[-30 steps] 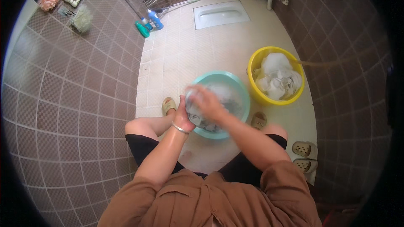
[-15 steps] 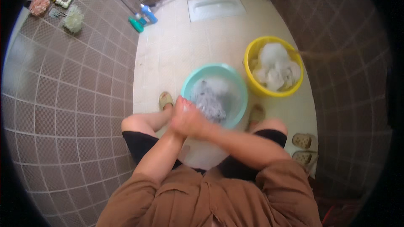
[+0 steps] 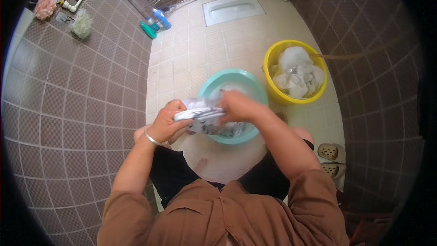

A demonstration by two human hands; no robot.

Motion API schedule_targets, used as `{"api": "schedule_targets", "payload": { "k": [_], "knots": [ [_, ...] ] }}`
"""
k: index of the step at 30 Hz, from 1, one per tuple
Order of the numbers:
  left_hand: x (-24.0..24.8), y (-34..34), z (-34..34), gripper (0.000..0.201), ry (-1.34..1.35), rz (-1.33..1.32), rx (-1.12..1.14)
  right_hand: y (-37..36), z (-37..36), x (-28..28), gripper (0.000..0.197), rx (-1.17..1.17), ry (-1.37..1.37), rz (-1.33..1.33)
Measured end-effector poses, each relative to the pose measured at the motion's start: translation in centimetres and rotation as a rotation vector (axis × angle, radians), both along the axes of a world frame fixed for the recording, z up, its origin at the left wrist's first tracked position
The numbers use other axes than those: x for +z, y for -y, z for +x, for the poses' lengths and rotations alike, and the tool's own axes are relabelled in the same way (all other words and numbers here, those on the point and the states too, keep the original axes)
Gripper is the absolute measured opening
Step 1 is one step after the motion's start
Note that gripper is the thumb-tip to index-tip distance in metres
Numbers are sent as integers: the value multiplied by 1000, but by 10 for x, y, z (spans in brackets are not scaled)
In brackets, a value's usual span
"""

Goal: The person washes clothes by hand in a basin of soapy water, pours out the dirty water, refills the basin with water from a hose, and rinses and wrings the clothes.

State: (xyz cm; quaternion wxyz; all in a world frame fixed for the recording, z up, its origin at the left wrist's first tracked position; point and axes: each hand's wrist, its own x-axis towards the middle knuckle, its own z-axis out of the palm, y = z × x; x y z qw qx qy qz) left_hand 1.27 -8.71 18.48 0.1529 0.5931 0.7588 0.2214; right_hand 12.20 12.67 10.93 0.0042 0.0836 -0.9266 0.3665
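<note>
A wet white cloth [image 3: 200, 114] with dark markings is stretched between my hands, over the left side of a turquoise basin [image 3: 210, 84]. My left hand [image 3: 167, 120], with a light bracelet at the wrist, grips its left end just outside the rim. My right hand [image 3: 240, 106] is closed on the other end above the basin; its fingertips are blurred. More of the cloth hangs down into the basin. Pale suds show behind it, and the bottom of the basin is hidden.
A yellow basin [image 3: 269, 82] heaped with white cloths stands on the floor at the right. Perforated slippers [image 3: 331, 152] lie below it. A squat toilet [image 3: 233, 9] is set in the floor ahead. Bottles [image 3: 161, 18] line the left wall, and a brownish stick-like thing [image 3: 359, 56] reaches the yellow basin.
My hands were pressed together at the basin's left rim; now they are apart, with the cloth pulled up between them. The right hand has moved right, the left hand left.
</note>
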Motion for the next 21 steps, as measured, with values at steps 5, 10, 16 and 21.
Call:
{"api": "schedule_targets", "payload": {
  "k": [5,10,16,21],
  "knots": [
    [7,17,4,32,1008,592,375,-14,-5,-5,28,-45,-560,50],
    [-44,2,9,29,1792,817,833,5,-6,16,23,-3,-6,-1020],
    [-130,-30,19,35,1965,705,751,61,-26,-10,35,-227,-87,-841],
    [-108,-51,52,44,2097,674,456,80,-16,-35,31,-56,-44,-114]
  ]
}}
